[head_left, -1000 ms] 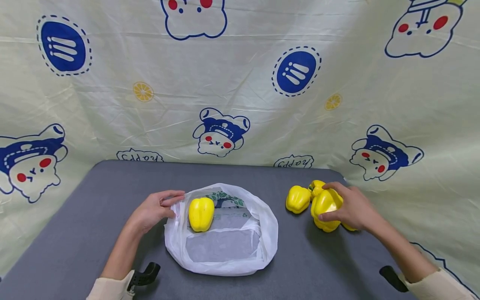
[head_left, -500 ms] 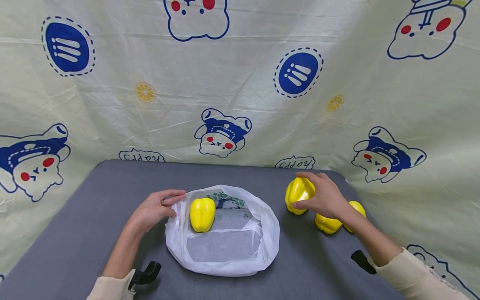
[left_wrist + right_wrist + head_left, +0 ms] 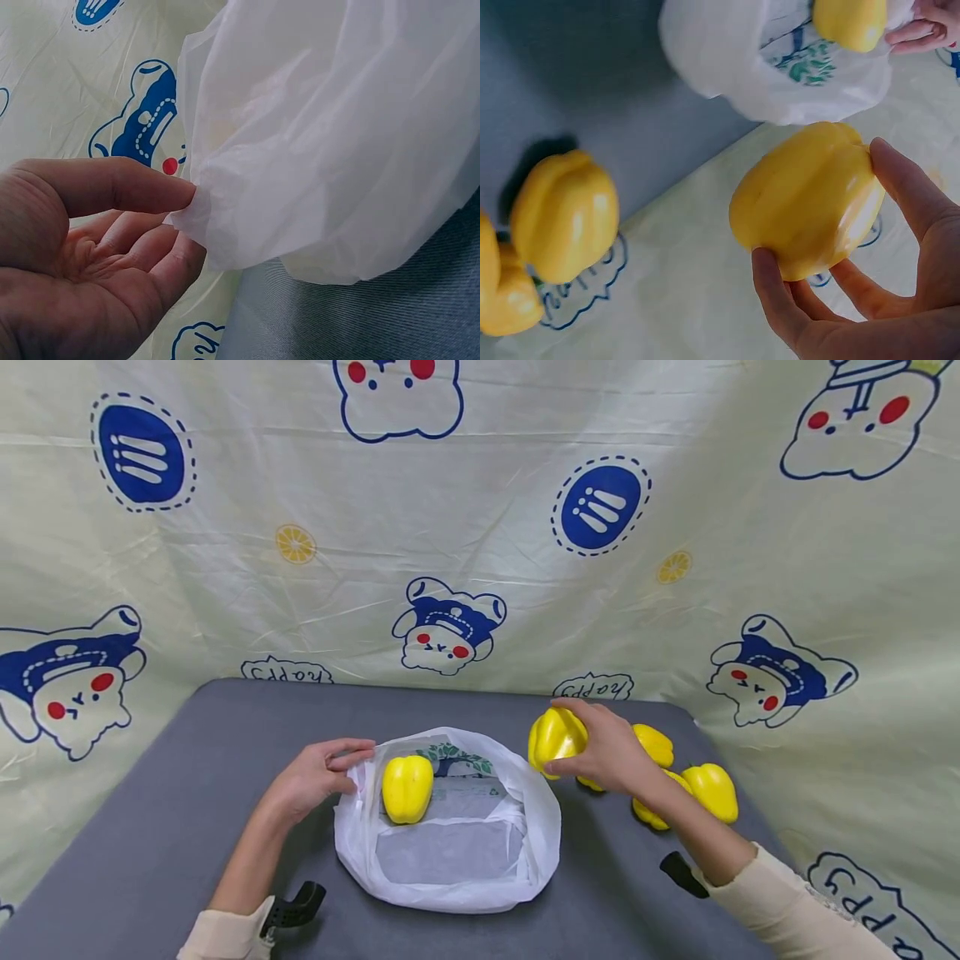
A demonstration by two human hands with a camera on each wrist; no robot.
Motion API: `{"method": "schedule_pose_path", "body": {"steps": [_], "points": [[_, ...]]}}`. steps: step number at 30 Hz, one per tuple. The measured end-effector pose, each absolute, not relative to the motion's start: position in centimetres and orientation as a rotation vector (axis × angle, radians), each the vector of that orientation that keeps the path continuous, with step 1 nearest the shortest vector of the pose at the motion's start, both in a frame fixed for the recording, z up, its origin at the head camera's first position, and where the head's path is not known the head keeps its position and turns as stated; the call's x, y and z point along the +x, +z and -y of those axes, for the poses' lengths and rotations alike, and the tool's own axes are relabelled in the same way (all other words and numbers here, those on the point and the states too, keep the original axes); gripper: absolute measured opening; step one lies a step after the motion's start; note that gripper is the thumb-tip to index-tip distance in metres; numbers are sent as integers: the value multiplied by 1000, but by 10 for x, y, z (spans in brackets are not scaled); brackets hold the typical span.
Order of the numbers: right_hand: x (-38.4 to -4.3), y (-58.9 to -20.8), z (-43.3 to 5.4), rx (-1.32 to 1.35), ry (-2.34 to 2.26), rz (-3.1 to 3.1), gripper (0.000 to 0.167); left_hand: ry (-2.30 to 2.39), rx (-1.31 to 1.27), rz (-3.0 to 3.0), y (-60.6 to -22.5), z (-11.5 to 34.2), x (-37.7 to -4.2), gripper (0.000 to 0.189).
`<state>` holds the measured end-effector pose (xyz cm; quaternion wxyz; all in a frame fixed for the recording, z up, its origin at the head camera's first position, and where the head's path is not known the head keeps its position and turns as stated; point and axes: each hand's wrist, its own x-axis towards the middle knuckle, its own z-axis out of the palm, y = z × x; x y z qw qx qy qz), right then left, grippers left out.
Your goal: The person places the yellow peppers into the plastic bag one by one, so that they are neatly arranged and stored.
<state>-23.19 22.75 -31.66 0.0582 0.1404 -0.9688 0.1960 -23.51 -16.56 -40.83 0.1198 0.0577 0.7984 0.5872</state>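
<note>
A white plastic bag (image 3: 542, 839) stands on the table with its mouth spread wide, one yellow bell pepper (image 3: 407, 790) inside at its left. My left hand (image 3: 313, 781) pinches the bag's left rim; close up in the left wrist view, thumb and fingers meet at the thin plastic (image 3: 300, 172). Raised just beyond the bag's right rim is another yellow bell pepper (image 3: 553, 743), gripped by my right hand (image 3: 611, 750). In the right wrist view, thumb and fingers span that bell pepper (image 3: 810, 202) from opposite sides.
Several more yellow bell peppers (image 3: 712, 792) lie together on the grey table (image 3: 187, 827) at the right, partly covered by my right hand and forearm. A printed pale cloth (image 3: 510, 568) hangs behind the table's far edge.
My right hand has carried a bell pepper leftward from the group at the right to near the bag. The left hand and the bag have stayed in place.
</note>
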Motion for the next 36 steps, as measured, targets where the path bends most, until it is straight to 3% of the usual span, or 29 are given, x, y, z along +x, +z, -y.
{"method": "schedule_pose_path", "body": {"steps": [36], "points": [[-216,-352,-139,889,737,3072,78,1703,165,-2343,-408,165,-236,61]]}}
